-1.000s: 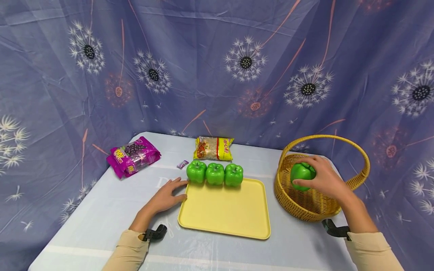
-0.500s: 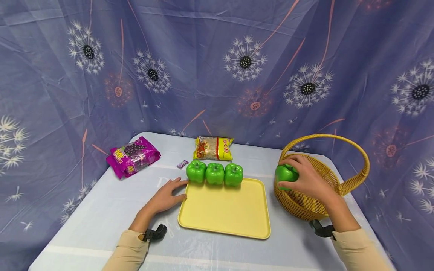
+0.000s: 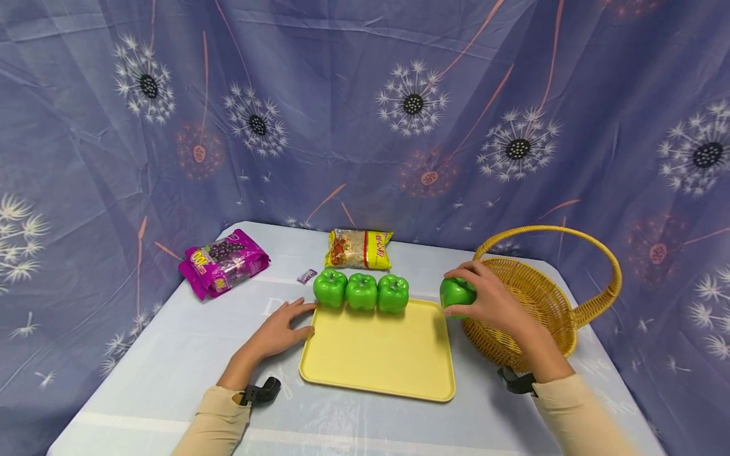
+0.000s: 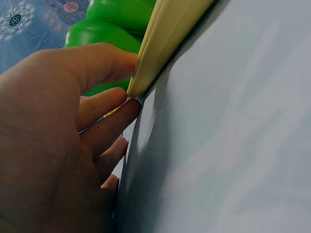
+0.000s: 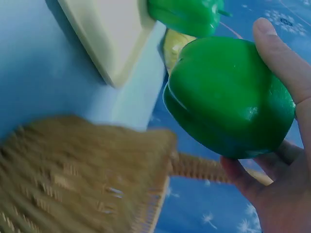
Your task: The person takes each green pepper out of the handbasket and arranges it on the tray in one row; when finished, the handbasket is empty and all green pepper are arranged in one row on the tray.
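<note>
My right hand [image 3: 495,307] holds a green bell pepper [image 3: 455,294] between thumb and fingers, at the tray's far right corner, left of the basket. In the right wrist view the pepper [image 5: 228,97] is large and glossy. The yellow tray [image 3: 379,354] lies flat on the table. My left hand [image 3: 279,329] rests at its left side, fingers fairly straight. Up close in the left wrist view, fingertips meet the tray's rim [image 4: 155,46]. Along the tray's far edge stand three green bell peppers in a row: left [image 3: 330,289], middle [image 3: 362,292] and right [image 3: 393,294].
A wicker basket [image 3: 496,339] with a tall arched handle stands to the right. Behind the peppers lies a yellow food packet [image 3: 359,249]. A purple bag [image 3: 225,263] and a small purple wrapper [image 3: 307,276] are at the left. A dandelion-print curtain [image 3: 342,126] hangs behind the table.
My right hand has carried the bell pepper leftward out of the basket, over its rim, to the tray's right corner. The basket shifted slightly; the left hand stayed in place.
</note>
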The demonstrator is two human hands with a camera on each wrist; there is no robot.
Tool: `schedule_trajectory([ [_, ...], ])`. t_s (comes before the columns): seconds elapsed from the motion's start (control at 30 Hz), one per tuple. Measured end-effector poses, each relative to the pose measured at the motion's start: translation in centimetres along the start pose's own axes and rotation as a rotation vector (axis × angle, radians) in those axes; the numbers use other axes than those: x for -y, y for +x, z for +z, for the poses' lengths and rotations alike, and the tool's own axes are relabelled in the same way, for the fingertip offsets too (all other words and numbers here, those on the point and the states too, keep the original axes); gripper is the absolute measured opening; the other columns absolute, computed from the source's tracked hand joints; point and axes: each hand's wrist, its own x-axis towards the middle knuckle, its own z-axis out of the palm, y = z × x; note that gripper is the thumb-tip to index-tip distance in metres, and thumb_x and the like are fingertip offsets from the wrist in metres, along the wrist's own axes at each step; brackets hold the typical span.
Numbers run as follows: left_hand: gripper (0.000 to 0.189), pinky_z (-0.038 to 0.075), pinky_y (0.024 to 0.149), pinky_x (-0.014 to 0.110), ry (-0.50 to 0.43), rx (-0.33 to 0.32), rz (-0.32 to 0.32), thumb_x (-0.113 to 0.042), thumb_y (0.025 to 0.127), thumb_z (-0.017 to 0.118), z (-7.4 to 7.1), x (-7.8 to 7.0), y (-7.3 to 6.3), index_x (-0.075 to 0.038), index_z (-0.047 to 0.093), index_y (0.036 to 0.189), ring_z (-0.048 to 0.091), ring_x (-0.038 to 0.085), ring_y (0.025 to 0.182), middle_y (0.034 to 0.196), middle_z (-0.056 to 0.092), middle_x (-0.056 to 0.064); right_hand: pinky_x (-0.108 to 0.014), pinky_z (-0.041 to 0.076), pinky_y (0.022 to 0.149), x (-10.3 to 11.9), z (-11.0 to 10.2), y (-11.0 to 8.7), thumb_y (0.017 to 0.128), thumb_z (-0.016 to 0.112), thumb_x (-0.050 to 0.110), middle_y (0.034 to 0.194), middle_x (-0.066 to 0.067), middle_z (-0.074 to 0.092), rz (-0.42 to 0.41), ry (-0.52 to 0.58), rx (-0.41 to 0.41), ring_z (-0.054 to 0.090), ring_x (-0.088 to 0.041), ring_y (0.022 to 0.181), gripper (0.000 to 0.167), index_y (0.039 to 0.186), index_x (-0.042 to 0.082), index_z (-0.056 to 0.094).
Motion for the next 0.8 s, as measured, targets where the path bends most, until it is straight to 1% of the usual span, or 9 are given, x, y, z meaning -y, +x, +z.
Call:
schedule_trajectory([
  [0.17,0.056,0.016,0.11,0.062,-0.005,-0.01,0.022,-0.033,0.089,0.066,0.0,-0.1,0.0,-0.014,0.053,0.14,0.021,0.05,0.136,0.148,0.035,0.024,-0.038,0.051,0.075,0.3,1.8,0.8,0.068,0.079,0.058,0.12,0.0,0.045,-0.002,-0.03,0.037,0.05,-0.019,0.099,0.067,0.124,0.025,0.061],
  [0.27,0.055,0.016,0.11,0.062,0.001,-0.01,0.013,-0.032,0.089,0.066,0.0,0.0,0.0,-0.016,0.053,0.14,0.021,0.05,0.137,0.148,0.035,0.023,-0.035,0.05,0.073,0.3,2.8,1.3,0.068,0.074,0.064,0.121,0.0,0.045,0.006,-0.058,0.065,0.049,-0.019,0.1,0.068,0.124,0.028,0.06],
  [0.33,0.055,0.016,0.109,0.062,0.002,-0.007,0.009,-0.032,0.089,0.066,0.0,0.0,0.0,-0.016,0.052,0.14,0.02,0.05,0.137,0.149,0.034,0.023,-0.034,0.049,0.072,0.2,3.5,1.6,0.068,0.073,0.066,0.121,0.0,0.045,0.007,-0.073,0.072,0.048,-0.018,0.1,0.068,0.124,0.03,0.059],
  [0.47,0.055,0.016,0.109,0.063,0.001,-0.008,-0.003,-0.033,0.089,0.066,0.0,0.1,0.1,-0.018,0.052,0.14,0.019,0.049,0.137,0.149,0.034,0.022,-0.034,0.05,0.072,0.1,5.0,2.2,0.067,0.08,0.057,0.12,0.0,0.045,0.001,-0.062,0.06,0.048,-0.018,0.1,0.066,0.124,0.03,0.06],
  [0.6,0.056,0.017,0.109,0.063,-0.006,-0.014,0.008,-0.034,0.088,0.066,0.0,0.2,0.1,-0.017,0.053,0.14,0.019,0.05,0.137,0.149,0.034,0.023,-0.037,0.051,0.074,0.1,6.4,2.5,0.065,0.087,0.045,0.121,-0.002,0.045,-0.015,-0.05,0.034,0.048,-0.02,0.103,0.066,0.124,0.027,0.06],
  [0.7,0.056,0.017,0.109,0.063,-0.005,-0.014,0.014,-0.035,0.088,0.066,0.1,0.4,0.1,-0.017,0.053,0.139,0.02,0.051,0.136,0.148,0.034,0.023,-0.039,0.05,0.077,0.1,7.2,2.7,0.064,0.088,0.044,0.122,-0.003,0.045,-0.027,-0.061,0.019,0.048,-0.022,0.105,0.068,0.124,0.023,0.061],
  [0.8,0.055,0.018,0.109,0.063,-0.003,-0.014,0.002,-0.036,0.088,0.066,0.2,0.5,0.1,-0.019,0.053,0.139,0.019,0.05,0.137,0.149,0.034,0.022,-0.042,0.049,0.082,-0.1,7.7,2.8,0.064,0.088,0.044,0.122,-0.003,0.046,-0.04,-0.084,0.008,0.047,-0.024,0.108,0.07,0.124,0.021,0.061],
])
